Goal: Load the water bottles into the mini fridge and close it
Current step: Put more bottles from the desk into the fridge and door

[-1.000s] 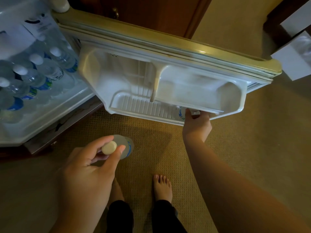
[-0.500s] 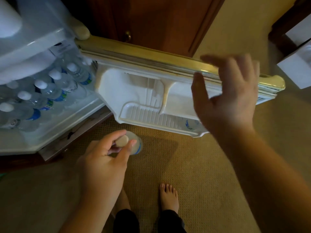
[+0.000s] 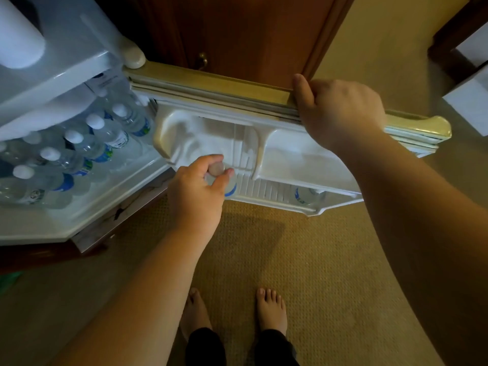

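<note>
a single head-worn wide-angle view looks steeply down from standing height onto the open mini fridge door (image 3: 211, 83), close enough that both forearms fill the lower frame. the door's inner shelf (image 3: 264, 188) sits mid-frame, bare feet (image 3: 270, 307) directly below it, the fridge interior (image 3: 79, 207) to its left.

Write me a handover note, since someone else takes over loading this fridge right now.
Left hand: grips a bottle by its cap, at the left end of the door shelf.
Right hand: holds the top edge of the open door.
Done: bottles fill the fridge floor; one more bottle stands at the shelf's right end.
Left: set down the held bottle, then shut the door.
</note>
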Available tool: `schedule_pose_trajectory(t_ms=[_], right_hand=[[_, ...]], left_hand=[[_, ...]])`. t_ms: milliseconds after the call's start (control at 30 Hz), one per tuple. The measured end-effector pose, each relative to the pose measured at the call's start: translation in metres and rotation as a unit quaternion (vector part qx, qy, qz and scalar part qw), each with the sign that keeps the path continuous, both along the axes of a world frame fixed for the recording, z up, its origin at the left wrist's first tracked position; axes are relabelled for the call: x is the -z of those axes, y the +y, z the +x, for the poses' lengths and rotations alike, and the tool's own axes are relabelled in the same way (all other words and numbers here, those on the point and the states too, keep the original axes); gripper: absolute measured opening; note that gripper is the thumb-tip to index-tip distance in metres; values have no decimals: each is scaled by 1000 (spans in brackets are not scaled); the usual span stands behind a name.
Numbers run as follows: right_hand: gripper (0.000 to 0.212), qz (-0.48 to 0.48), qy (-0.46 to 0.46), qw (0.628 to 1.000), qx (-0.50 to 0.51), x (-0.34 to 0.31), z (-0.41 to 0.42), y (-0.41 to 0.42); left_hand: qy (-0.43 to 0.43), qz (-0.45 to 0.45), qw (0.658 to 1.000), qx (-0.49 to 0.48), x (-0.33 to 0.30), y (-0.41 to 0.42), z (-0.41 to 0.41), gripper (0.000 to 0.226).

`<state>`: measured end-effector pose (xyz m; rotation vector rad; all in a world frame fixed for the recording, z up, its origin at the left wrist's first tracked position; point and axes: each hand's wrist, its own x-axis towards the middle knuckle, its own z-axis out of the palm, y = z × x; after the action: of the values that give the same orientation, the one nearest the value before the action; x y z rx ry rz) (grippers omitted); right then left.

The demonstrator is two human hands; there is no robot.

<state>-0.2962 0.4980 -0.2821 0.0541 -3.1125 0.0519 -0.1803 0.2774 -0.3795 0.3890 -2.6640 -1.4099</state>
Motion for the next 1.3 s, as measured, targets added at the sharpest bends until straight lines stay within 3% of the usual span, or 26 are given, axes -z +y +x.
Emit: schedule_pose_trajectory(t_ms=[500, 667, 900, 1033, 1233, 1300], right_hand=[[65, -4, 26, 1000, -14, 6, -4, 1], [61, -2, 27, 1000, -15, 5, -1, 2], [62, -9, 24, 1000, -11, 5, 3, 1], [62, -3, 29, 999, -13, 7, 2, 2], [57, 16, 38, 999, -21, 8, 3, 3], [42, 42, 49, 995, -74, 8, 3, 6]], left_hand=[[-83, -16, 994, 71, 69, 30, -37, 27], [-51, -23, 994, 89, 79, 44, -24, 18], [-62, -83, 992, 74, 94, 53, -29, 41], [-95, 9, 991, 91, 98, 61, -20, 42], [-75, 30, 994, 75, 98, 95, -18, 46], [-75, 33, 994, 72, 100, 105, -20, 43]])
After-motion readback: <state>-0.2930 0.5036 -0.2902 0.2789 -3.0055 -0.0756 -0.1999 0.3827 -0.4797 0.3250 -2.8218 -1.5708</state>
